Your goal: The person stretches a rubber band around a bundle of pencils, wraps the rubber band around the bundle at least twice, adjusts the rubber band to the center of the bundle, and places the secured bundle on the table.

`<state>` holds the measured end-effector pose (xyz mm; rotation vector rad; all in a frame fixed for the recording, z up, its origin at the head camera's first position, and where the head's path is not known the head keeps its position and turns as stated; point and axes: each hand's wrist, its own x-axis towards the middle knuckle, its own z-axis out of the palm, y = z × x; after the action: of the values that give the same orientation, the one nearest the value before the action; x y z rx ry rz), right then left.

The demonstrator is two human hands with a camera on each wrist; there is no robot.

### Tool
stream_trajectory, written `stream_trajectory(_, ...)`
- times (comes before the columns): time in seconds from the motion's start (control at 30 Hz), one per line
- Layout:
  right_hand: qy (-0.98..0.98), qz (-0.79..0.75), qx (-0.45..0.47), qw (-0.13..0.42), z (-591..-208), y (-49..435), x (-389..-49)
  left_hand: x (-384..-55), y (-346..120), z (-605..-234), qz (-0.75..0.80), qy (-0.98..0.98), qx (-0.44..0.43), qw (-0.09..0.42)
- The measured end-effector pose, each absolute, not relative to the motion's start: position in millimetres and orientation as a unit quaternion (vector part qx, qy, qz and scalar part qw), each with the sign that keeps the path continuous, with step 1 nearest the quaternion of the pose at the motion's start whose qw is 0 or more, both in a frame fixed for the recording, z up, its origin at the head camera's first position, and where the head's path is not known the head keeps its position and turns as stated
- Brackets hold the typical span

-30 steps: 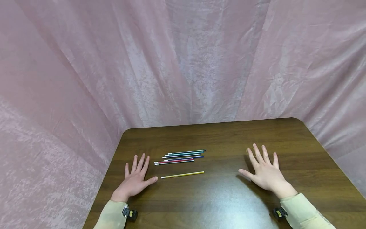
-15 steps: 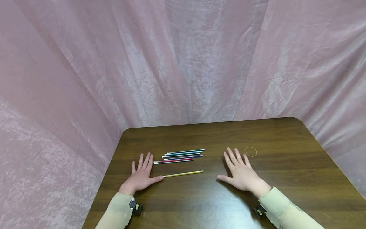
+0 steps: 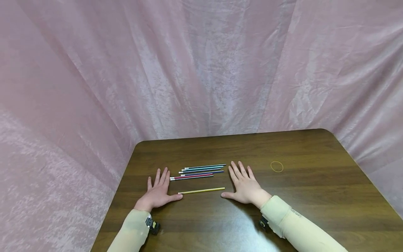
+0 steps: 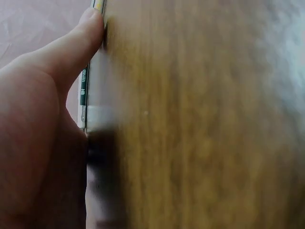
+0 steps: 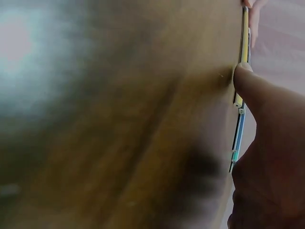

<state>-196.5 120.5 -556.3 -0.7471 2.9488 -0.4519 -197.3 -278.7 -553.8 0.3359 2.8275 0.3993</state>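
My left hand (image 3: 157, 192) lies with fingers spread at the eraser ends of several pencils (image 3: 204, 167). Its thumb is right at the left end of a yellow pencil (image 3: 203, 190), which lies nearer to me than the others. At the opposite ends my right hand (image 3: 245, 187) is spread too, its thumb by the yellow pencil's right tip. The right wrist view has that thumb (image 5: 244, 74) overlapping the yellow pencil (image 5: 245, 43). A dark green pencil (image 4: 84, 90) with lettering shows behind the left thumb in the left wrist view.
A thin yellow rubber band (image 3: 277, 161) lies on the brown wooden table (image 3: 315, 196), right of my right hand. Pink curtains (image 3: 220, 70) hang behind and beside the table. Each wrist bears a small black camera.
My right hand has moved left from the rubber band, uncovering it, to the pencils' right ends. My left hand has shifted slightly right, up to the eraser ends.
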Motion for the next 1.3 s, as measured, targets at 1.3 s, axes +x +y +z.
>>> stream_trajectory(1.3,0.967,-0.135,-0.205,0.075,-569.7,99.4,-219.3,-204.0,-237.5,-552.1,0.119,0.976,0.126,0.133)
